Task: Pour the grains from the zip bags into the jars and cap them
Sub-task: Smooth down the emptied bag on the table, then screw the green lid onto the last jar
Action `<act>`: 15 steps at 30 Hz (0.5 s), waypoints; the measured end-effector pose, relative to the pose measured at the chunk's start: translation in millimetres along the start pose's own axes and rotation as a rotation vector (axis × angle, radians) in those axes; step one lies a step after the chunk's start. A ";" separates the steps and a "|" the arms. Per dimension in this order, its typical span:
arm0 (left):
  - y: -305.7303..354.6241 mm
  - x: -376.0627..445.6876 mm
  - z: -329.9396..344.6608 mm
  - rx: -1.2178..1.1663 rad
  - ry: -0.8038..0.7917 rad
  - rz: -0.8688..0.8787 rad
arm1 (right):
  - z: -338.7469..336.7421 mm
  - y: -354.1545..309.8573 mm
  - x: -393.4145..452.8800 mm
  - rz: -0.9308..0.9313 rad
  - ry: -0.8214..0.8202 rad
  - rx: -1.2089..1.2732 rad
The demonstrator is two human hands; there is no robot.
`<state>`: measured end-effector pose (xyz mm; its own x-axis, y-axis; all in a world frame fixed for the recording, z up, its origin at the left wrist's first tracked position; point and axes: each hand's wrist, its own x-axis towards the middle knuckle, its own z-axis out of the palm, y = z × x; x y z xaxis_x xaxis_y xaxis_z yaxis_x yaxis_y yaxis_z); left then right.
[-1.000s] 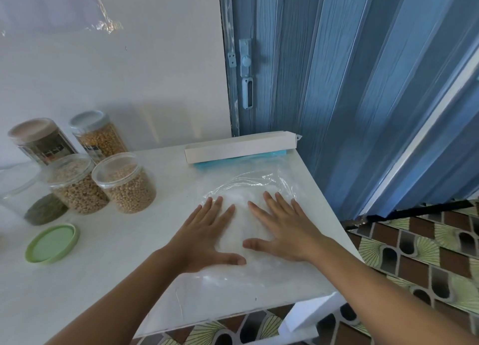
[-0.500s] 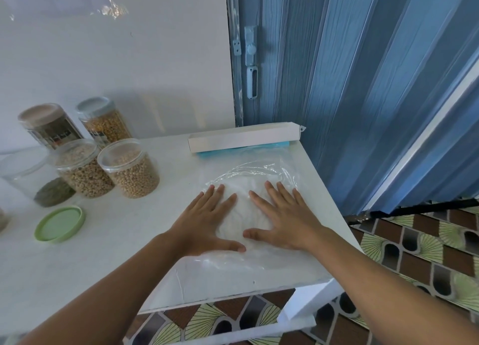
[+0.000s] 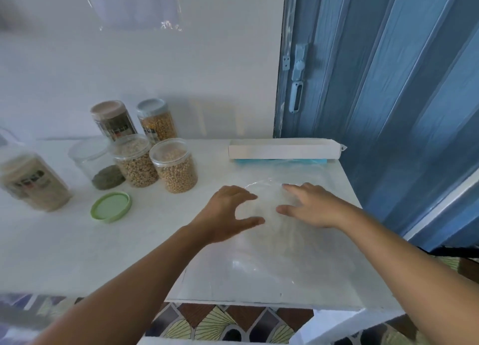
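Note:
A clear zip bag [image 3: 272, 256] lies flat on the right part of the white table [image 3: 64, 254]. It looks empty. My left hand [image 3: 228, 212] is over the bag's far left part, fingers bent down and thumb stretched out. My right hand [image 3: 311, 207] rests on the bag's far right part with its fingers fairly straight. Neither hand holds anything. Three uncapped jars stand to the left: one with pale round beans [image 3: 175, 167], one with brownish grains [image 3: 136, 162], and one with a little green grain [image 3: 102, 164]. A green lid [image 3: 111, 206] lies in front of them.
Two capped jars [image 3: 114, 119] [image 3: 156, 119] stand at the wall. Another capped jar [image 3: 31, 181] is at far left, blurred. A long white box [image 3: 282, 149] with a blue strip lies behind the bag. A blue folding door [image 3: 388, 85] borders the table's right side.
Both hands were pressed flat on the bag, close together. Now the left hand's fingers are bent and the hands are a little farther apart. The view has swung left.

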<state>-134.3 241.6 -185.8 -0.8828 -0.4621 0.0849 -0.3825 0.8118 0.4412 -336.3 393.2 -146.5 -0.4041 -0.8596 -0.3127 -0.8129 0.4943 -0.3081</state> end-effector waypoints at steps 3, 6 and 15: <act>-14.9 -12.7 -24.4 -0.039 0.220 -0.001 | -5.7 -38.0 10.2 -0.081 0.053 0.006; -45.7 -31.1 -54.8 -0.039 0.449 -0.078 | -3.2 -85.5 23.0 -0.184 0.071 0.091; -157.8 -130.3 -162.0 0.150 0.906 -0.563 | 41.9 -262.7 73.9 -0.431 0.007 0.142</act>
<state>85.3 115.9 -121.7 -0.0628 -0.8254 0.5610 -0.7547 0.4071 0.5145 -135.0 205.2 -126.4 -0.0442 -0.9914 -0.1228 -0.8420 0.1031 -0.5295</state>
